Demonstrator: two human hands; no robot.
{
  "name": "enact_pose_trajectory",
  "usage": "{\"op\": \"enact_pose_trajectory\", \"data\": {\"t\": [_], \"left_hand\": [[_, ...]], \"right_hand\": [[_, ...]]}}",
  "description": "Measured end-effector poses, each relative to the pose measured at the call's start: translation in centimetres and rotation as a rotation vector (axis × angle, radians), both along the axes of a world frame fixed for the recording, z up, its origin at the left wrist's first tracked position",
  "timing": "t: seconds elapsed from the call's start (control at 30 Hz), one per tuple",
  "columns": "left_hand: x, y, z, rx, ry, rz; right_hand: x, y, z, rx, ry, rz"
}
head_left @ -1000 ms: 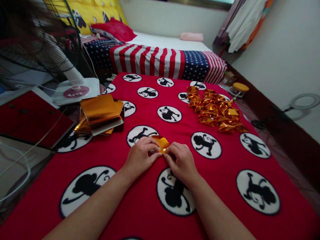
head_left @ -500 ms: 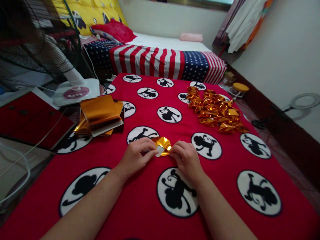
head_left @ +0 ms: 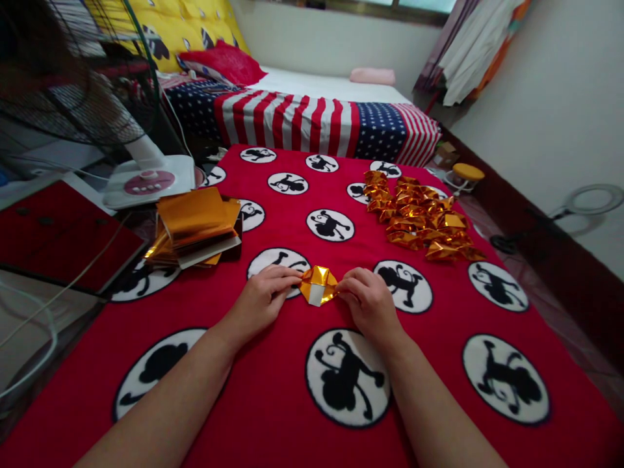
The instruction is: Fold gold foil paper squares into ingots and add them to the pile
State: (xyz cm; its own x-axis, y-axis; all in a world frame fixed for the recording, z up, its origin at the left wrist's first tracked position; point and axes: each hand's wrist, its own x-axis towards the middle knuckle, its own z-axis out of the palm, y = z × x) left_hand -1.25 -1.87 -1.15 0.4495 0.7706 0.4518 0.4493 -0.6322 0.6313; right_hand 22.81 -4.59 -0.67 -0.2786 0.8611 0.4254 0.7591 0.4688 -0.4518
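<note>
A small folded piece of gold foil paper (head_left: 318,276) lies between my hands, low over the red cloth. Its shiny side forms the top and the sides, and a white patch of its underside shows at the front. The fingers of my left hand (head_left: 266,292) pinch its left end. At its right end, my right hand (head_left: 366,296) pinches the other tip. My fingertips partly cover both ends. To the left is a stack of flat gold foil sheets (head_left: 195,218). Several finished-looking folded gold foil pieces (head_left: 424,218) are heaped at the right.
The red cloth (head_left: 273,416) with monkey prints covers the work surface. A fan (head_left: 151,179) stands at the left beside a dark red panel (head_left: 63,227) and loose cables. Beyond the far edge is a bed (head_left: 302,123). A yellow-topped stool (head_left: 468,171) sits at the right.
My hands have moved slightly apart, toward the ends of the foil piece. The piece now faces me more squarely, with its white patch centred and its side points drawn out.
</note>
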Motion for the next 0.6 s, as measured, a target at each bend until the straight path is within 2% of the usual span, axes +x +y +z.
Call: {"op": "enact_pose_trajectory", "data": {"t": [0.4, 0.6], "left_hand": [[0.13, -0.49, 0.54, 0.083, 0.13, -0.062], [0.18, -0.44, 0.44, 0.082, 0.144, -0.12]], "right_hand": [[-0.57, -0.34, -0.07, 0.036, -0.022, 0.03], [-0.27, 0.22, -0.01, 0.056, -0.05, -0.016]]}}
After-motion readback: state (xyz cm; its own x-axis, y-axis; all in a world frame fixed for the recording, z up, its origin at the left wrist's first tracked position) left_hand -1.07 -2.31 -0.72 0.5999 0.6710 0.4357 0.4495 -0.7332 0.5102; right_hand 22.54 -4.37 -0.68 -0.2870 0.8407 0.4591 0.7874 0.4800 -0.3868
